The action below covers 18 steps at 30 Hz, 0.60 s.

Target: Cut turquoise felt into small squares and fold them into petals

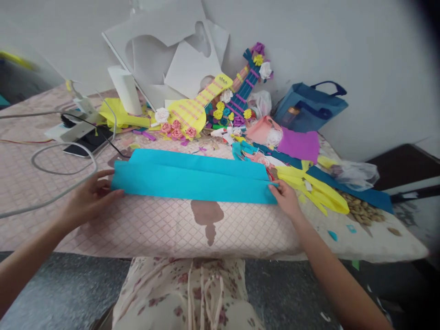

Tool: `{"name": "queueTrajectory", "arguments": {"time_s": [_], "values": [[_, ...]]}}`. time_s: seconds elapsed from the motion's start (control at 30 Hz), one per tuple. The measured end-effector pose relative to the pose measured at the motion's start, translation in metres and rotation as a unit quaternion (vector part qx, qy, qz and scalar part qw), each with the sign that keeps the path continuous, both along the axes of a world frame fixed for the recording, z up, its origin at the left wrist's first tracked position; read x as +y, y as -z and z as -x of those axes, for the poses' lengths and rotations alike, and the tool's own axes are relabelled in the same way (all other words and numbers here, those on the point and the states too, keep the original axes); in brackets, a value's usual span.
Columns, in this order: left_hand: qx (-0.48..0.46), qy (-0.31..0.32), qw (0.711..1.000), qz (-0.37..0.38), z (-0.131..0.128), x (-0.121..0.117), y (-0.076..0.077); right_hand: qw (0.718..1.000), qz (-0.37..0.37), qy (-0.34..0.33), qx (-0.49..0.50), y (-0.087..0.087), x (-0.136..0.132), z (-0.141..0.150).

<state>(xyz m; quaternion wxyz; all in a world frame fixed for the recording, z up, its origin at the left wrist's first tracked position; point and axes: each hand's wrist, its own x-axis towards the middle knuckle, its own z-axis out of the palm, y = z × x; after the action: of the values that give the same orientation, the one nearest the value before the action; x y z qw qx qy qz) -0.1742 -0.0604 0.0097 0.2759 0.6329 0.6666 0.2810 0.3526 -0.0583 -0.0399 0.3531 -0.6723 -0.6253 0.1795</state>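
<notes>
A long strip of turquoise crepe paper [192,181] lies lengthwise in front of me, folded along its length so that a second layer shows behind the front one. At its left end my left hand [91,199] grips the edge, thumb in front and fingers behind. The right end is pinched between thumb and fingers of my right hand [285,197]. Just behind the paper lie a yellow paper guitar [189,114] with pink roses and a white glue gun [225,133]. A blue paper guitar [245,91] with flowers leans against the wall.
Grey cable loops [65,172], a power strip [68,128] and a black phone [87,140] occupy the left. Yellow paper [312,185], purple paper [300,145] and peanuts [364,211] lie right. A blue bag [311,110] and white cut boards [192,64] stand at the back.
</notes>
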Motion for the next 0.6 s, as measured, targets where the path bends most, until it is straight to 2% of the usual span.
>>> {"name": "queueTrajectory", "arguments": {"time_s": [0.1, 0.23, 0.37, 0.5, 0.6], "values": [[0.027, 0.000, 1.000, -0.010, 0.002, -0.001, 0.005, 0.999, -0.032, 0.011, -0.019, 0.002, -0.002, 0.003], [0.021, -0.014, 0.999, -0.040, 0.009, 0.003, 0.023, 0.999, -0.037, 0.030, -0.020, 0.005, -0.008, 0.009], [0.040, -0.085, 0.992, -0.085, 0.016, 0.007, 0.040, 0.998, -0.024, 0.039, -0.035, 0.009, -0.010, 0.013], [0.073, -0.105, 0.989, -0.077, 0.025, 0.008, 0.046, 0.999, -0.017, 0.012, -0.043, 0.009, -0.011, 0.015], [0.112, -0.109, 0.985, -0.070, 0.028, 0.007, 0.045, 0.995, -0.035, 0.020, -0.086, 0.004, -0.016, 0.018]]}}
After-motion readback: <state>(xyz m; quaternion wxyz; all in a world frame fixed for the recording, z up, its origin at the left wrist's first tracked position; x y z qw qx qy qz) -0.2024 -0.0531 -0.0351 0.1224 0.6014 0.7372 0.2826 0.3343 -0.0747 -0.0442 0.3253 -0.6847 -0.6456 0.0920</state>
